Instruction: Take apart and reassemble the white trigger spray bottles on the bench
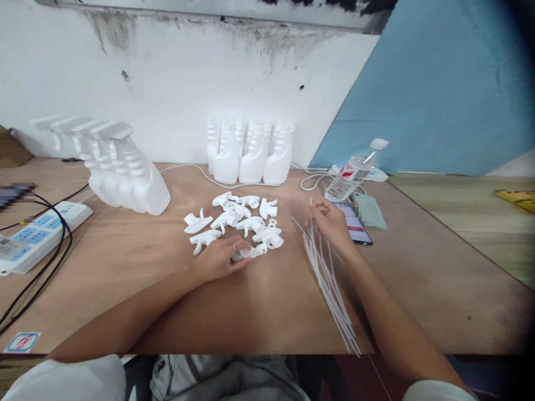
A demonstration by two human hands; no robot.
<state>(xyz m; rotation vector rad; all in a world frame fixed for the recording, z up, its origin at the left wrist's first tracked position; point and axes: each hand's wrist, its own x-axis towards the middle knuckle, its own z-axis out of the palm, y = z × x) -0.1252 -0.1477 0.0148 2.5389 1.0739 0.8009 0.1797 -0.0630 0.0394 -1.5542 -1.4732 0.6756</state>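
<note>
My left hand (223,259) has its fingers closed around a white spray trigger head (256,252) at the near edge of a loose pile of such heads (225,220). Over the far end of a spread bundle of thin white tubes (330,289), my right hand (328,223) pinches one tube, whose tip shows above the fingers. Behind the pile stand several white spray bottles without heads (251,156). On the left, a row of white spray bottles with trigger heads fitted (134,178) stands close together.
A water bottle (351,175) stands beyond my right hand, close to a phone (355,225) and a pale green flat object (370,210). At left lie a power strip (45,231) and black cables (69,239). A white cable runs along the wall.
</note>
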